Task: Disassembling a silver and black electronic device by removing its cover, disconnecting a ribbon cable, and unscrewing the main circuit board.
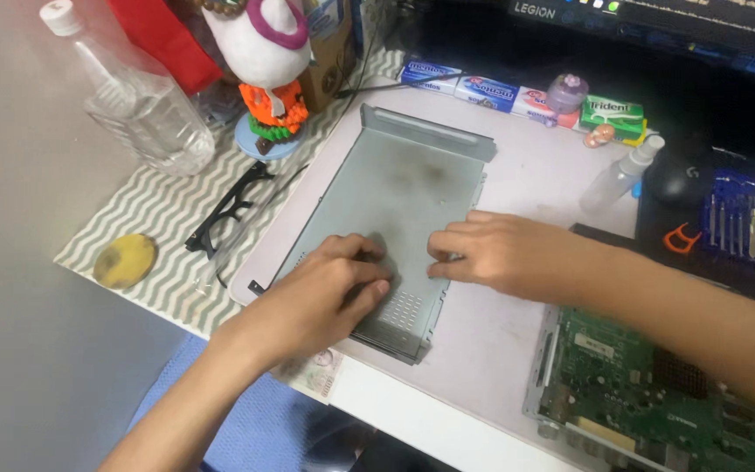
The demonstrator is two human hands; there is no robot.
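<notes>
Metal cover panel [399,214], grey and smudged, lies flat on the white tabletop [482,350], and I place everything else from it. Its near edge overhangs a banknote at the tabletop's front. My left hand [321,293] presses down on the panel's near left part, fingers curled and closed against the sheet; my right hand [500,253] rests on its near right edge, fingers bent together on the metal, gripping nothing that I can see. Right of the panel sits a green circuit board [648,393]; left of it, a clear plastic bottle [137,105] and black glasses [229,205]. I judge the thin edges could nick a fingertip, or the panel could skid off the front if I push unevenly.
</notes>
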